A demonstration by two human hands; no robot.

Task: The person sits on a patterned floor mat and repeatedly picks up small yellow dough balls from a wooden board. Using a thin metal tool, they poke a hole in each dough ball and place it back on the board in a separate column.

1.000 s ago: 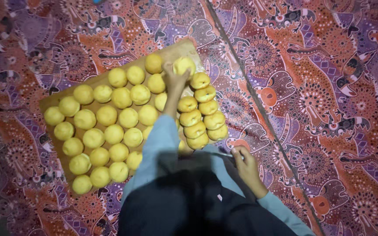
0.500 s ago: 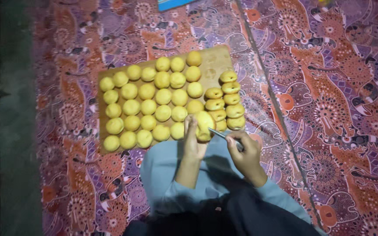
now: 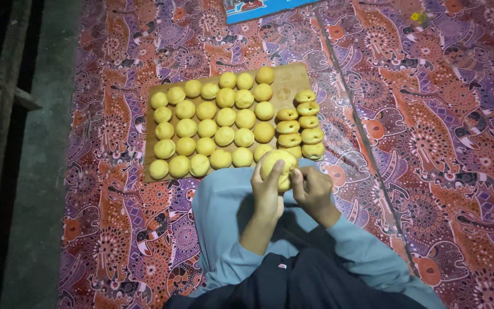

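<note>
1. The scene was dim overall, with warm light concentrated at the centre of the view.
2. The yellow dough balls (image 3: 212,129) on the wooden board (image 3: 286,86) were the brightest area, without glare.
3. Brightness fell away toward every edge; the bare floor strip (image 3: 35,171) at the left was nearly black.
4. The patterned mat (image 3: 430,143) looked sharp near the centre and darker, murkier at the corners.
5. The lower edge lay in deep shadow.

A flat blue printed package (image 3: 261,8) lies at the mat's far edge
</note>
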